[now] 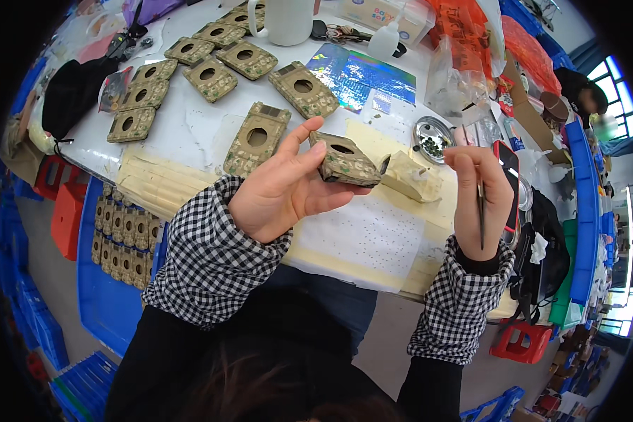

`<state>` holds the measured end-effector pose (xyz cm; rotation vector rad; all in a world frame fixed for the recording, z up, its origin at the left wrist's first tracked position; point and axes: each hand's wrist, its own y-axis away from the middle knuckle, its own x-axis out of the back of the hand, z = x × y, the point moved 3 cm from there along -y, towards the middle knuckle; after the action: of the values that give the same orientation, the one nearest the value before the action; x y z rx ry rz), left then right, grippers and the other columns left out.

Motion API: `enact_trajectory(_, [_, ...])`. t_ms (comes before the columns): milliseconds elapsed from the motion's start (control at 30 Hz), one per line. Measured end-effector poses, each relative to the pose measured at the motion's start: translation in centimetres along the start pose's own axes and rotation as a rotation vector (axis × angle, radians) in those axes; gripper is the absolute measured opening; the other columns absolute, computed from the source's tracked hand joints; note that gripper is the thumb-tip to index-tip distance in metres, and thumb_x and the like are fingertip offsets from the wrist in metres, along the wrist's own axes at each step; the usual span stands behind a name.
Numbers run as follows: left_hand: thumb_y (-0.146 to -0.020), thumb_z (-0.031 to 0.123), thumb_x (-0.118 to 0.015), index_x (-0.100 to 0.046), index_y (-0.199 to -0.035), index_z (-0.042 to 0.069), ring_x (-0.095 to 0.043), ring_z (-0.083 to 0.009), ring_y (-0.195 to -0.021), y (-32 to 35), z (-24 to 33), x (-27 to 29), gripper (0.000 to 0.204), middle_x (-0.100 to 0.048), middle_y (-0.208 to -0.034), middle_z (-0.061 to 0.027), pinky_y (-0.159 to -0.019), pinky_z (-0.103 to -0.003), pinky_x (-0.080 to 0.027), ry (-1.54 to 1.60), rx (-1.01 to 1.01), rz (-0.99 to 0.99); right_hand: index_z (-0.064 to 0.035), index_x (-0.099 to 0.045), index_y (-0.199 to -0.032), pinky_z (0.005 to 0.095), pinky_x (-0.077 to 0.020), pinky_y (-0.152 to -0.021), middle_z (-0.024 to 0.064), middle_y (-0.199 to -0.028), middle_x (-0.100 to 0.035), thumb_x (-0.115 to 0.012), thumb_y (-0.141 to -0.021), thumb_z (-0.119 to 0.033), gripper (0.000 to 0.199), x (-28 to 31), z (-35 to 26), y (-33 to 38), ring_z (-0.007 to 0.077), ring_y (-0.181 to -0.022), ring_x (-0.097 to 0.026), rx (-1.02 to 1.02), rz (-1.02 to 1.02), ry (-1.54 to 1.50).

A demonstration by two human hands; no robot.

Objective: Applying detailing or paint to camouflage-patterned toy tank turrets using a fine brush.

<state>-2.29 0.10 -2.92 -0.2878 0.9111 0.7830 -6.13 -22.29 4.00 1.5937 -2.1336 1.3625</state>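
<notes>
Left hand point(278, 193) is gripping a camouflage case point(344, 162) with closed fingers above the near worktop point(190, 133), right hand point(482, 200) is pinching tweezers point(480, 211) just right of it; best keeping the case tilted steady, opening facing the tweezers.

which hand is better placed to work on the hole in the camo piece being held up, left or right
Right, probably. The right hand pinches a thin tool and hovers beside the camouflage piece. The left hand is already gripping that piece, hole facing up, so it isn't free.
</notes>
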Motion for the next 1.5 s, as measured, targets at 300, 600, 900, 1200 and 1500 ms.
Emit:
enact_trajectory(300, [-0.101,0.021,-0.029,-0.010,-0.145,0.016,-0.050,-0.0408,-0.116,0.1,-0.2,0.1,0.049,-0.039,-0.137,-0.0175,-0.084,-0.031,-0.055,-0.018,0.024,-0.018,-0.0019,-0.064,-0.081,0.0319,-0.0447,-0.065,0.0094,-0.074,-0.059,-0.075,-0.068,-0.005,0.017,-0.6,-1.2,-0.1,0.0256,-0.074,-0.056,0.248,-0.130,0.320])
enact_trajectory(600, [-0.100,0.020,-0.032,-0.005,-0.147,0.012,-0.051,-0.0407,-0.116,0.2,-0.2,-0.1,0.054,-0.038,-0.137,-0.0187,-0.086,-0.034,-0.055,0.000,0.054,-0.039,-0.0012,-0.064,-0.081,0.0289,-0.0448,-0.066,0.0091,-0.077,-0.061,-0.072,-0.072,-0.001,0.012,0.5,-1.6,-0.2,0.0214,-0.073,-0.058,0.172,0.003,0.199])
enact_trajectory(900, [-0.098,0.017,-0.037,-0.003,-0.147,0.012,-0.052,-0.0347,-0.116,0.5,-0.1,-0.7,0.060,-0.036,-0.140,-0.0169,-0.089,-0.036,-0.053,-0.071,0.097,-0.068,0.0011,-0.059,-0.096,0.0249,-0.0415,-0.071,0.0098,-0.085,-0.059,-0.063,-0.083,0.002,0.014,-2.6,-3.0,1.7,0.0149,-0.077,-0.054,0.096,-0.069,-0.402])
enact_trajectory(1200, [-0.097,0.020,-0.046,0.000,-0.146,0.009,-0.053,-0.0233,-0.115,0.7,0.0,-1.1,0.069,-0.040,-0.135,-0.0143,-0.092,-0.039,-0.050,-0.103,0.122,-0.099,0.0022,-0.055,-0.097,0.0219,-0.0403,-0.067,0.0079,-0.084,-0.056,-0.059,-0.087,0.002,0.010,-4.1,-3.1,2.1,0.0101,-0.073,-0.050,-0.006,-0.119,-0.600])
enact_trajectory(1500, [-0.096,0.019,-0.043,-0.004,-0.147,0.012,-0.053,-0.0234,-0.117,0.7,-0.2,-1.0,0.064,-0.038,-0.138,-0.0126,-0.088,-0.036,-0.053,-0.136,0.114,-0.077,0.0021,-0.056,-0.095,0.0219,-0.0393,-0.065,0.0070,-0.082,-0.055,-0.059,-0.087,0.002,0.009,-4.3,-3.1,2.1,0.0097,-0.070,-0.049,0.004,-0.138,-0.576])
